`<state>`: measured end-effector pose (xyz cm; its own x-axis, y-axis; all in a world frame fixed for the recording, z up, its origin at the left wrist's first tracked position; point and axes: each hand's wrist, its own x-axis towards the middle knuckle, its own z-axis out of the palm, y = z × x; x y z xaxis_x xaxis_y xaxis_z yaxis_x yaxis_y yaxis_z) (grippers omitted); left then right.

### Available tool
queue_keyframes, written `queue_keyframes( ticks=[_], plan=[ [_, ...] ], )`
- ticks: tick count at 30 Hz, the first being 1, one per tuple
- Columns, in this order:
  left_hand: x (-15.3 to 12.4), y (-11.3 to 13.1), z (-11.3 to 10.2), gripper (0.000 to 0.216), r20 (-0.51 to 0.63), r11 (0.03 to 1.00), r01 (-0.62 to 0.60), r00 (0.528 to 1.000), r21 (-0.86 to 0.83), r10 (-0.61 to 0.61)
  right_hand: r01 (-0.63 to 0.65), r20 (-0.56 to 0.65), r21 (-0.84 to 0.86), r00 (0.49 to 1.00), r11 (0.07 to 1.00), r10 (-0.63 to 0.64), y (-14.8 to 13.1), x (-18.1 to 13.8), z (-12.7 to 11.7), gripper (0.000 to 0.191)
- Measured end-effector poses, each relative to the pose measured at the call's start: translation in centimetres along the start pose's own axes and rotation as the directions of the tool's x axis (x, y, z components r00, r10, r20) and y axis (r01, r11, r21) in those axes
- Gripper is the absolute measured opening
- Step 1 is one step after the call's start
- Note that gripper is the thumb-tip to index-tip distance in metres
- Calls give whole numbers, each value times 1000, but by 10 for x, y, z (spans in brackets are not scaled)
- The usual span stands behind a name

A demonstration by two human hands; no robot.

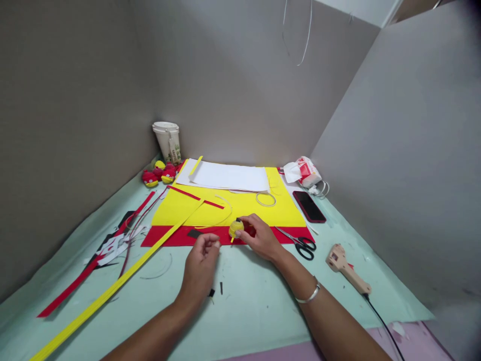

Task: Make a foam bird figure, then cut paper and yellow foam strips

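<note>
My right hand grips a small round yellow craft figure between thumb and fingers. Black bits stick up from the figure's top, and a short yellow tab hangs below it. Just left of it, my left hand is closed with fingertips pinched together; whatever they hold, if anything, is too small to make out. Both hands are over the front edge of a red sheet, which lies partly under a yellow sheet. A dark piece lies on the red sheet beside my left hand.
Black-handled scissors, a phone and a corded glue gun lie on the right. A long yellow strip and red strips cross the left side. Red-and-yellow figures, a paper cup and white paper sit behind.
</note>
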<state>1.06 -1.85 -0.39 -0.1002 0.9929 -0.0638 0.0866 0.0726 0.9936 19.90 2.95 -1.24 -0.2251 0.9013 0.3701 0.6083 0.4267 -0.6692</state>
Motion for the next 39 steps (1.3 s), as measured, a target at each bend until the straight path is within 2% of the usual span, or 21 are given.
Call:
queue_keyframes(
  ticks=[14,25,29,35,39],
  plan=[
    [1,-3,0,23,25,999,12,1000,-38,-11,-96,-115,94,988,991,107,10,-3,-13,25],
    [-4,3,-1,27,62,1000,-6,998,9,5,-107,-65,62,992,992,111,-3,-2,-3,32],
    [0,16,-3,27,103,999,-43,994,33,39,-102,-54,61,993,993,105,-1,-1,0,34],
    [13,53,-10,31,165,994,-79,984,70,66,-101,-40,78,994,992,105,1,-1,1,31],
    [24,55,-10,27,217,991,-97,973,97,74,-114,-34,108,992,988,118,1,-1,2,25]
  ],
)
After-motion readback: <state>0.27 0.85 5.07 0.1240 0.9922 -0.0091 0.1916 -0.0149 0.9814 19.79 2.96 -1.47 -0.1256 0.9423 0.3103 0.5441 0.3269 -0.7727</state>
